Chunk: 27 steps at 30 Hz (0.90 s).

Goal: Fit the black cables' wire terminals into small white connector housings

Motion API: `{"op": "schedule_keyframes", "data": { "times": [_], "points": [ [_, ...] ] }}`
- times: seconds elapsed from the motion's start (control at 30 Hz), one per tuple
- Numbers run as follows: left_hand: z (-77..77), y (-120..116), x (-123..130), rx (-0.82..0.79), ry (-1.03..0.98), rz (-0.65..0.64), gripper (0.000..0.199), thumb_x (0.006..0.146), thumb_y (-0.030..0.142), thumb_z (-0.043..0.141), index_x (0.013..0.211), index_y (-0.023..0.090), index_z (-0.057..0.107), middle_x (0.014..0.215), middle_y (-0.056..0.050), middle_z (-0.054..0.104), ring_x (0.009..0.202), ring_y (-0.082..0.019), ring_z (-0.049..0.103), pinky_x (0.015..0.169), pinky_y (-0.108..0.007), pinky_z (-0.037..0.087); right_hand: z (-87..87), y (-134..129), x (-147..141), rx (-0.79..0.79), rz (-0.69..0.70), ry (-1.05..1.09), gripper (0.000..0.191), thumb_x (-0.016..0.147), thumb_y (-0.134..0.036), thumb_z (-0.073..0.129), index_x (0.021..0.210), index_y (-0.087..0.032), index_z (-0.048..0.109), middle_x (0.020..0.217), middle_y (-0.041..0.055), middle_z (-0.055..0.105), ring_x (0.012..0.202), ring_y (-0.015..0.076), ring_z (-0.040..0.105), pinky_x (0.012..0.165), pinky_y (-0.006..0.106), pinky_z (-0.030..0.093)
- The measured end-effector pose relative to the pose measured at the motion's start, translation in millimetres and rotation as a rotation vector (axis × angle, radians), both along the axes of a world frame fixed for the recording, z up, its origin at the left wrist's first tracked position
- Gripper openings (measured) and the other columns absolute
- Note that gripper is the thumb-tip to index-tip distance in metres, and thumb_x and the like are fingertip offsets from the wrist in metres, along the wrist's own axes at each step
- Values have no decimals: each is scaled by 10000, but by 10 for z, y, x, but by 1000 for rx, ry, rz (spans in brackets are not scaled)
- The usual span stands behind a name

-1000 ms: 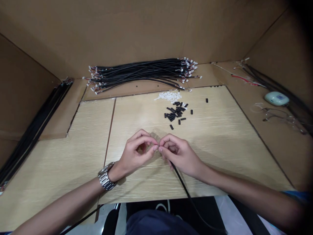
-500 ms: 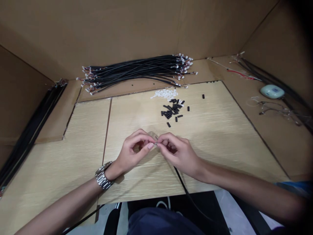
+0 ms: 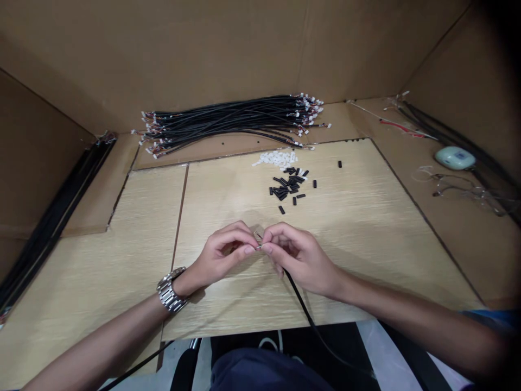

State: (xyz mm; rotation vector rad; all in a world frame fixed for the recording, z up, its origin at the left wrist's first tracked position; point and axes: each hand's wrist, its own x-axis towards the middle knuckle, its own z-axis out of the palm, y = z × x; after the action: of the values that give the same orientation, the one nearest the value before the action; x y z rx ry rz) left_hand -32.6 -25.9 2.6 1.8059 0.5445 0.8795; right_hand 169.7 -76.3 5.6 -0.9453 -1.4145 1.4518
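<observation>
My left hand (image 3: pixel 228 251) and my right hand (image 3: pixel 299 256) meet above the wooden tabletop (image 3: pixel 228 201), thumbs and forefingers pinched almost tip to tip. Between the fingertips show thin wires (image 3: pixel 258 238), very small, which both hands grip. From beneath my right hand a black cable (image 3: pixel 303 304) runs down over the table's front edge. Just beyond the hands lie loose short black pieces (image 3: pixel 291 184), and behind them a heap of small white pieces (image 3: pixel 279 158). What the curled lower fingers hold is hidden.
A bundle of black cables with white connectors (image 3: pixel 228 122) lies along the back cardboard wall (image 3: pixel 228 49). More long black cables (image 3: pixel 61 201) rest at the left. On the right are a pale green rounded object (image 3: pixel 455 158), glasses (image 3: pixel 468 187) and a red wire (image 3: pixel 401 128).
Both hands stay pinched together at nearly the same spot. The fingertips have shifted slightly lower, and the thin wires show a little more between them. The whole view has moved slightly.
</observation>
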Motion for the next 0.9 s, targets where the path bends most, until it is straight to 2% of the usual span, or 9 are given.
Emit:
{"op": "schedule_keyframes", "data": {
  "times": [0.13, 0.37, 0.6, 0.73, 0.9],
  "points": [
    [-5, -25, -6, 65, 10, 17, 94, 906, 126, 629, 964, 178, 682, 848, -47, 635, 750, -137, 574, 646, -255, 464, 34, 5, 13, 26, 39, -5, 76, 967, -286, 567, 961, -211, 565, 647, -67, 495, 506, 71, 473, 469, 197, 391],
    [-20, -46, -8, 115, 28, 83, 61, 887, 128, 650, 925, 174, 660, 799, -38, 639, 712, -139, 566, 636, -266, 456, 30, -18, 33, 320, 3, -300, 25, 941, -212, 586, 952, -193, 597, 692, -42, 544, 568, 76, 465, 537, 216, 366],
    [-54, -50, 7, 7, 112, 206, 68, 870, 209, 701, 890, 179, 642, 765, -15, 599, 651, -122, 545, 552, -233, 421, 23, -12, 28, 304, -41, -362, 49, 953, -234, 564, 948, -194, 593, 692, -39, 548, 566, 86, 474, 546, 226, 375],
    [-19, -53, 10, 88, 118, 183, 22, 900, 196, 652, 890, 180, 664, 781, -30, 632, 689, -138, 574, 596, -257, 452, 37, 4, 33, 301, -72, -388, 44, 954, -229, 554, 961, -204, 590, 685, -38, 545, 571, 97, 486, 553, 232, 390],
    [20, -48, 11, 135, 116, 173, 82, 923, 195, 615, 956, 188, 690, 828, -49, 676, 727, -150, 602, 613, -271, 472, 16, 11, 42, 345, -110, -431, 52, 954, -213, 542, 980, -206, 586, 720, -25, 588, 584, 98, 519, 569, 233, 414]
  ]
}}
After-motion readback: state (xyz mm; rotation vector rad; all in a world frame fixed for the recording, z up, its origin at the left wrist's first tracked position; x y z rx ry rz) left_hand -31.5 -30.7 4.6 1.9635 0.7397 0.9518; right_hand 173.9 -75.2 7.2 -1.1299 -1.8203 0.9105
